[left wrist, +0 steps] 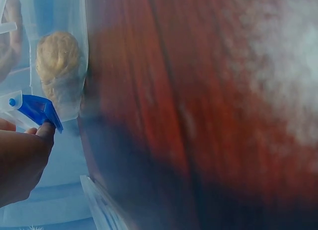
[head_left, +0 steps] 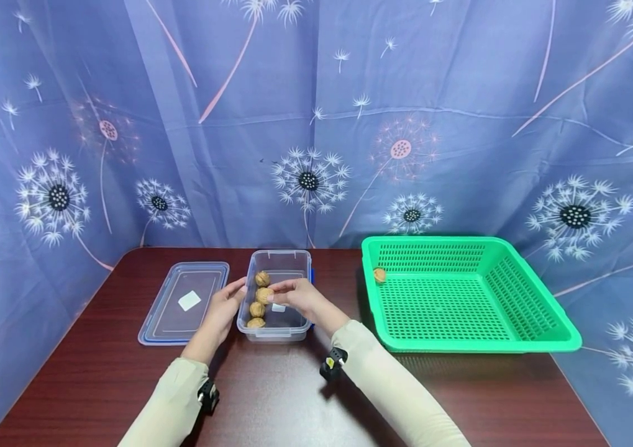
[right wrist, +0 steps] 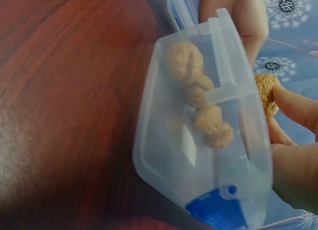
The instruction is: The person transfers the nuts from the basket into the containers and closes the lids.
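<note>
Here the person leans over the dark wooden desk (head_left: 294, 397) with both hands at a clear plastic box (head_left: 277, 332) that stands between its flat lid (head_left: 184, 303) on the left and a green basket (head_left: 517, 329) on the right. The box's long axis runs away from the person, and the walnuts inside lie in a row along its left wall, one behind another.

The right hand (head_left: 302, 297) reaches across the open top from the right side. Its fingertips close in a pinch on a walnut (head_left: 264, 295) in the middle of that row; the right wrist view shows the nut (right wrist: 266, 93) caught between thumb and finger just over the box rim. So that grip is grasping the walnut, which sits low over the box, not lifted well clear of it.

The left hand (head_left: 225, 309) rests against the outer left wall of the box, fingers fairly straight, steadying it and holding nothing. In the left wrist view a fingertip lies by the blue clasp (left wrist: 37, 111).

The held nut lies at the left end of the right hand's reach, and the basket lies well apart to the right, nearer the right arm. One walnut (head_left: 379, 274) already sits in the basket's far left corner.
</note>
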The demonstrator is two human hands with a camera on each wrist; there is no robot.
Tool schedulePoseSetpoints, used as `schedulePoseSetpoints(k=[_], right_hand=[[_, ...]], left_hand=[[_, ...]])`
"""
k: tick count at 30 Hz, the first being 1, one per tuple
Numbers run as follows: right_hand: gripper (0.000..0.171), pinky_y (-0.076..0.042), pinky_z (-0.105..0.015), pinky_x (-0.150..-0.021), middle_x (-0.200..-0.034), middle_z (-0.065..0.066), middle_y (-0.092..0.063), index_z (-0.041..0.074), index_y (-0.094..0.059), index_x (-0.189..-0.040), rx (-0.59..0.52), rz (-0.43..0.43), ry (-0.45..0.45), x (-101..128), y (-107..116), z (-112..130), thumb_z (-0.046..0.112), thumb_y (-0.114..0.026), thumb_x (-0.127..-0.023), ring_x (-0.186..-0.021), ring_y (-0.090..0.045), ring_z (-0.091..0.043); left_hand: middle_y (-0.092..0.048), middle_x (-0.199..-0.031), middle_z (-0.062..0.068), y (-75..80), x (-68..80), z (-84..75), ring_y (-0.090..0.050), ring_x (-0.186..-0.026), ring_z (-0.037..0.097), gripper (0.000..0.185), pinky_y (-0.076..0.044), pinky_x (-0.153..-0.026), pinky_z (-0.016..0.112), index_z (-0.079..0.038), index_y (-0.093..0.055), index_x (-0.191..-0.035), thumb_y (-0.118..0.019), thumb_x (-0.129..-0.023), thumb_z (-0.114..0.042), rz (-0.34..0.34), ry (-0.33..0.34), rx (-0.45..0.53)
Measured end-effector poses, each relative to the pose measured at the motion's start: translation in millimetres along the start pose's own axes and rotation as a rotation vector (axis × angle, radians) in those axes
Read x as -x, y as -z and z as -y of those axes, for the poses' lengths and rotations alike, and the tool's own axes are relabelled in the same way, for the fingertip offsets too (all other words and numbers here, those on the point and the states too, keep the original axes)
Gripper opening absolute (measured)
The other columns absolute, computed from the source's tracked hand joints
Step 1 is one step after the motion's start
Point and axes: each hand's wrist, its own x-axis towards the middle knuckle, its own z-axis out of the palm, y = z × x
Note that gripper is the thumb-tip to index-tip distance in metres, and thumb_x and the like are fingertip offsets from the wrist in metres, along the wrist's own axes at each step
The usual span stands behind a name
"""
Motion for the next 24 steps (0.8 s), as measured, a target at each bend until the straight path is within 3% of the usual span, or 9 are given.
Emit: schedulePoseSetpoints(k=[10,24], right_hand=[[0.032,-0.05,-0.037,-0.095,-0.108,-0.025,-0.065,-0.018,-0.057,-0.116,-0.024,0.024,-0.029,-4,-11,-10,-0.01,-0.062,-0.086,-0.093,-0.064,-0.02],[0.03,-0.054,-0.032,-0.088,-0.103,-0.022,-0.068,-0.015,-0.063,-0.111,0.077,0.003,-0.04,-3,-15,-11,-0.009,-0.069,-0.082,-0.09,-0.064,-0.018]], left_hand=[[-0.044,-0.142,0.025,1.0,-1.3,0.5,-0.041,-0.129,0.031,0.041,-0.031,-0.112,0.039,0.004,-0.044,-0.14,-0.046,-0.101,-0.008,0.003,0.003,0.009],[-0.045,-0.141,0.026,0.6,-2.5,0.5,-0.043,-0.127,0.031,0.041,-0.033,-0.11,0.038,0.005,-0.044,-0.14,-0.045,-0.101,-0.007,0.007,-0.01,0.006]])
